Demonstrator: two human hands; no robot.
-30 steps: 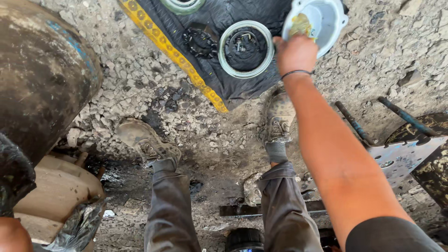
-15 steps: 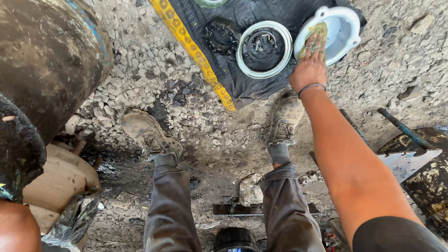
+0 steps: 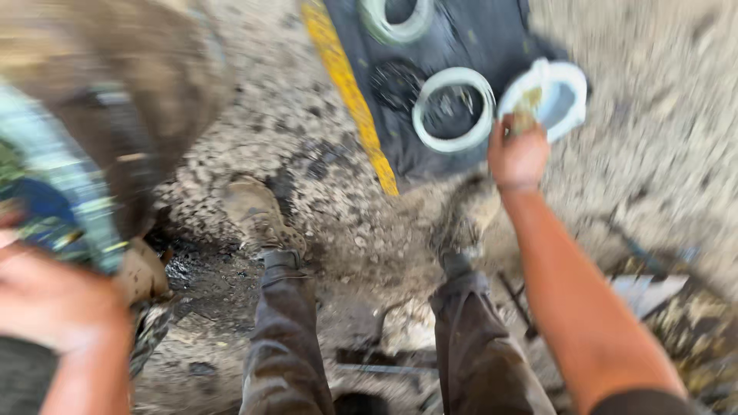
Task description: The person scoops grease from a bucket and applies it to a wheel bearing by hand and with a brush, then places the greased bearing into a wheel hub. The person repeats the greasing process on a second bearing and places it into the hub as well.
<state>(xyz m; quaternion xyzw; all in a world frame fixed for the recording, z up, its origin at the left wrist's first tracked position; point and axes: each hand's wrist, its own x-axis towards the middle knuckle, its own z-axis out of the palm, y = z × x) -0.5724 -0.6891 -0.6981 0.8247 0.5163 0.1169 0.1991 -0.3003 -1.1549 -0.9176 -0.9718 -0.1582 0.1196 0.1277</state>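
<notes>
White plastic bowl (image 3: 560, 96) sits just past the right hand (image 3: 519, 154), whose fingers now pinch a yellowish scrap against its rim, lower than before. Left hand (image 3: 54, 303) blurs; grip unclear.

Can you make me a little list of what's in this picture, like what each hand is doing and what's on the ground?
right hand: reaching into a pale round tub, pinching something yellowish; too blurry to tell what
left hand: low at the side, against a big dirty round thing
dark mat: has a yellow edge and pale rings on it
ground: rough and gravelly
boots: dusty
</notes>
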